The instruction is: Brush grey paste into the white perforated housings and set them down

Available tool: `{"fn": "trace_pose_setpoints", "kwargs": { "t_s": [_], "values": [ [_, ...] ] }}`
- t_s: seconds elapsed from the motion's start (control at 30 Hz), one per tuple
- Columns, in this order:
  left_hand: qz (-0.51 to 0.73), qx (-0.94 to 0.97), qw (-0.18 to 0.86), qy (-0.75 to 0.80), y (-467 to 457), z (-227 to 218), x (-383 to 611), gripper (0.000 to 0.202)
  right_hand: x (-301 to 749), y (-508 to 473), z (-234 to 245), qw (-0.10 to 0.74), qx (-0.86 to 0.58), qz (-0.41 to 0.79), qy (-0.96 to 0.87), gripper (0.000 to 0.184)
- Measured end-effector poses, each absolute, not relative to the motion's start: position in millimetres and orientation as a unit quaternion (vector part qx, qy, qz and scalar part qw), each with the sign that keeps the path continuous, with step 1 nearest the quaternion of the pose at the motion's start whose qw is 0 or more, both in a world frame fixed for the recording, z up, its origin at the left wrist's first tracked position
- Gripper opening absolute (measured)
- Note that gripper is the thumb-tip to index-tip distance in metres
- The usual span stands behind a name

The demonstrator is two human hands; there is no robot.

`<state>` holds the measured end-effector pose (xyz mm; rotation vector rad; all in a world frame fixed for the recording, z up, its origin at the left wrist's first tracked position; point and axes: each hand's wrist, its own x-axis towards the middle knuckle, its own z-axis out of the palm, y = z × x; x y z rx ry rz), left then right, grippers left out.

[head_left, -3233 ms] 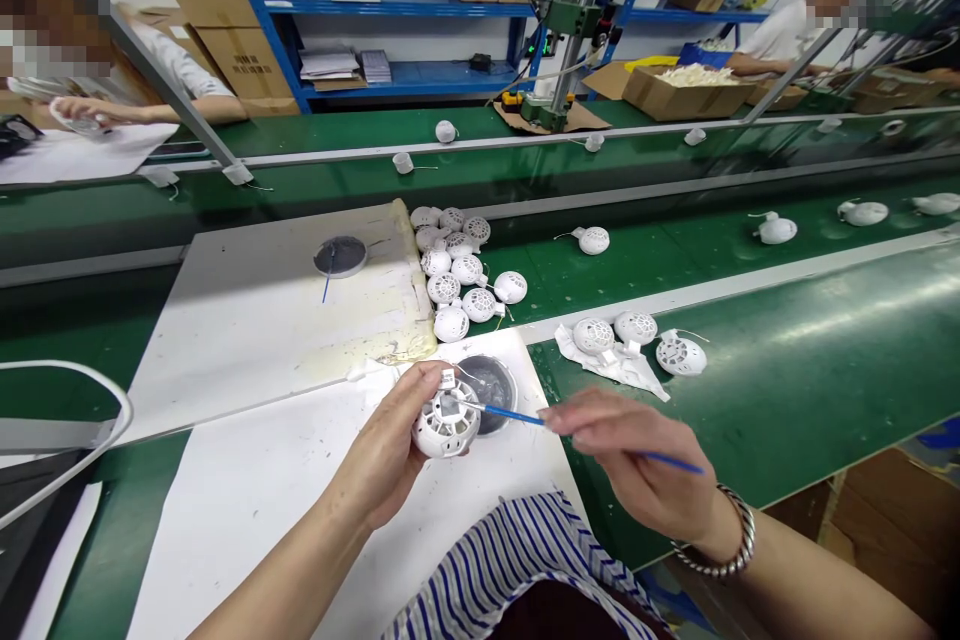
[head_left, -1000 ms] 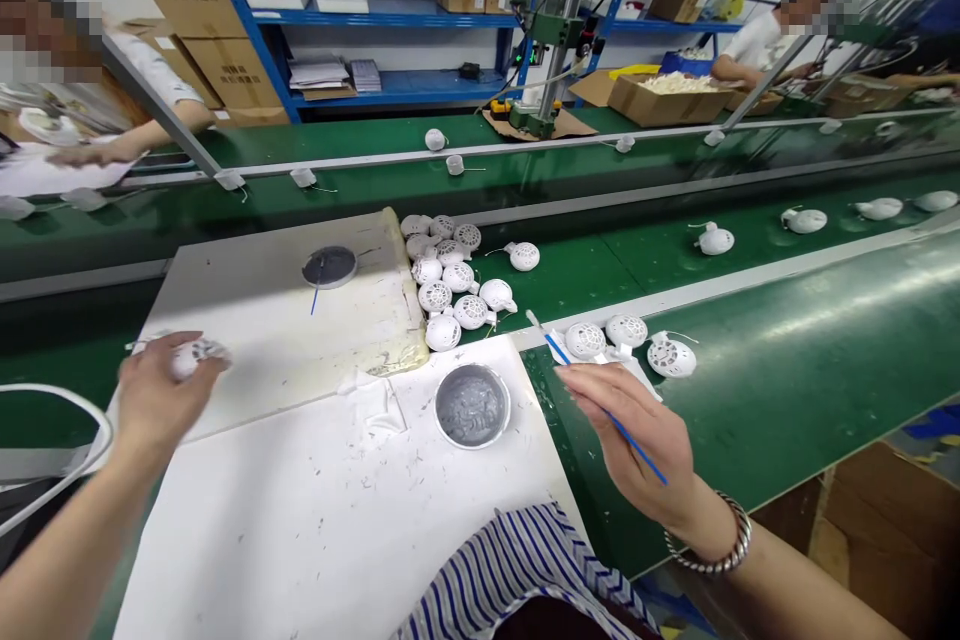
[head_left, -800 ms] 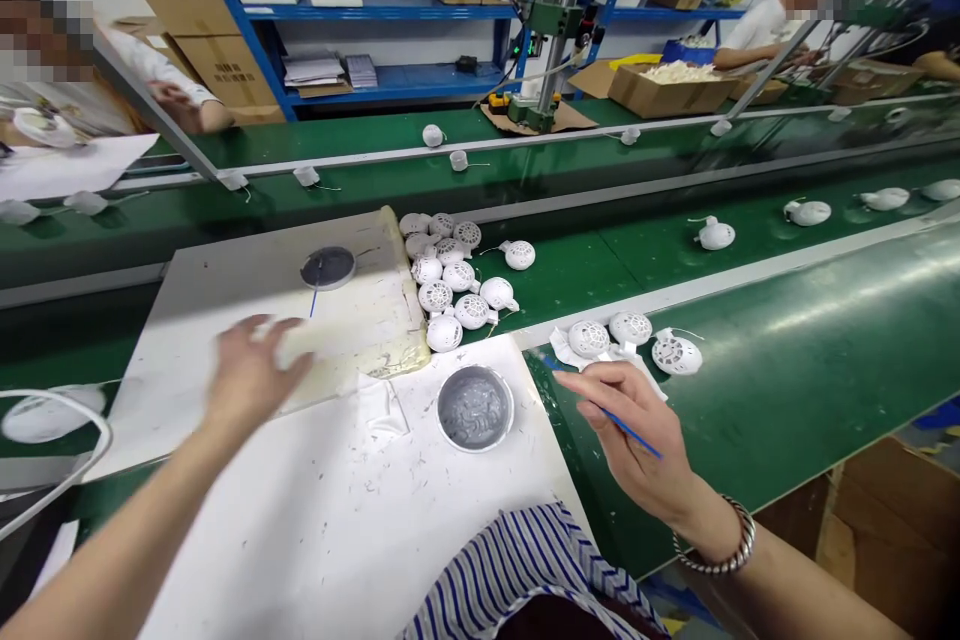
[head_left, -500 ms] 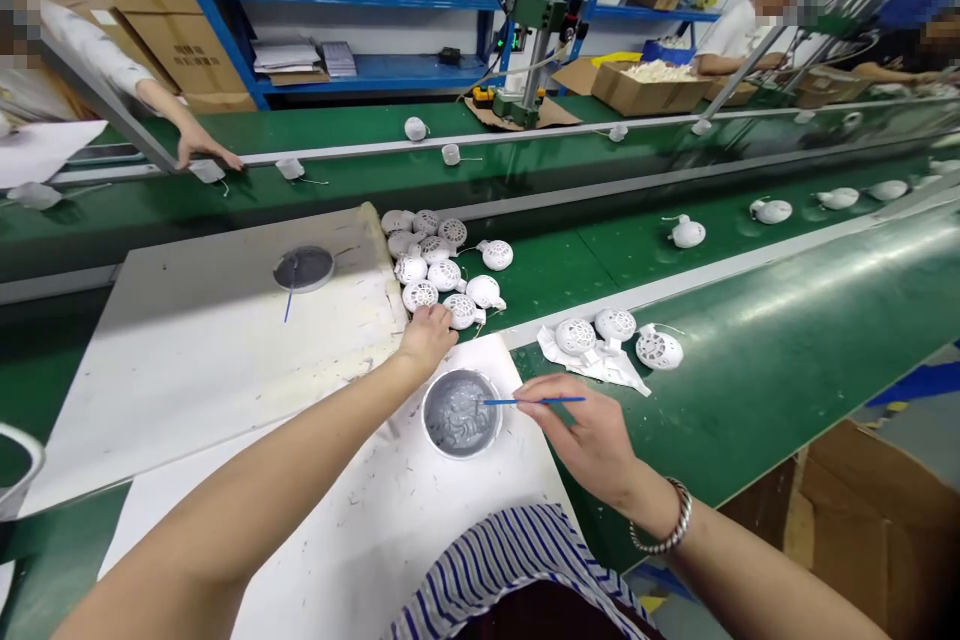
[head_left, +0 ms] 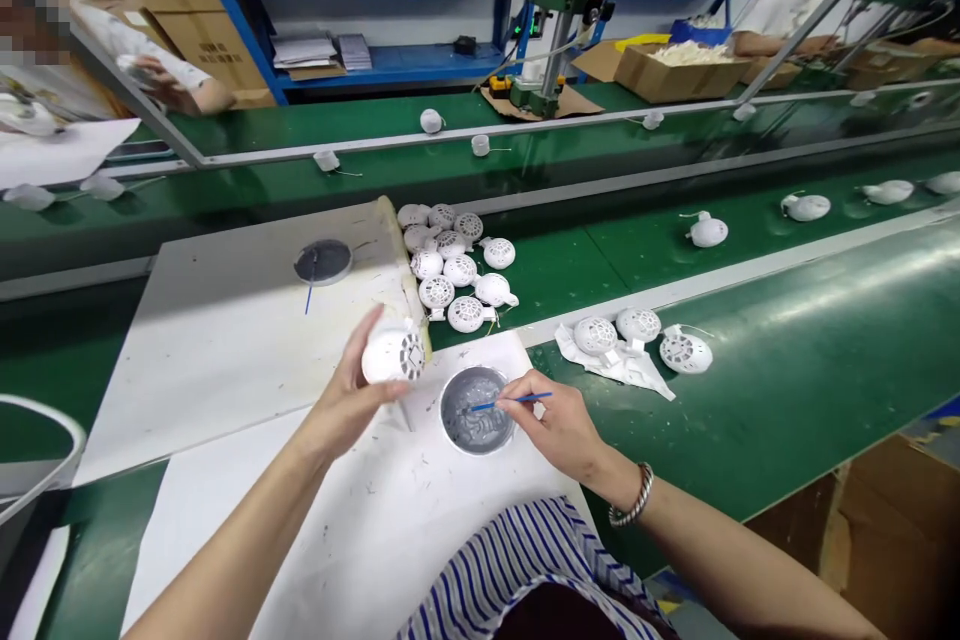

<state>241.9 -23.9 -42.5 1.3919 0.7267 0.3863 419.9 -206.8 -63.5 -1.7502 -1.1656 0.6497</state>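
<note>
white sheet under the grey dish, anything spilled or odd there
Yes, the white sheet is dotted with small dark flecks around the round dish of grey paste, which look like drips or dried bits. The board beyond it also has a yellowed, grubby edge.

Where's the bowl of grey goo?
The bowl of grey paste sits on the white sheet in the head view, beside the right hand, whose blue brush dips into it.

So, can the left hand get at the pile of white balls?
Probably yes. The left hand sits right beside the pile, and nothing stands between them. But it's holding a ball now, so it must put that down first.
</note>
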Motion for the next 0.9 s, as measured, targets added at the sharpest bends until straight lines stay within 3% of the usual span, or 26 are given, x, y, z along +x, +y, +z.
{"fn": "trace_pose_setpoints", "kwargs": {
  "t_s": [0.07,0.2,0.33,0.53,0.9],
  "values": [
    [0.188,0.529,0.771,0.299,-44,-41,233,0.073,419,-205,-65,0.447,-0.706,0.275,-0.475,0.008],
    [0.223,0.457,0.818,0.27,-73,-38,226,0.065,418,-204,-67,0.442,-0.712,0.309,-0.449,0.01],
    [0.244,0.424,0.82,0.298,-82,-28,221,0.079,420,-206,-70,0.51,-0.682,0.372,-0.37,0.015],
    [0.236,0.362,0.837,0.336,-82,-12,215,0.034,429,-210,-68,0.596,-0.651,0.383,-0.272,0.029],
    [0.259,0.42,0.778,0.388,-87,-7,217,0.036,448,-228,-69,0.653,-0.615,0.407,-0.172,0.03]
  ]
}}
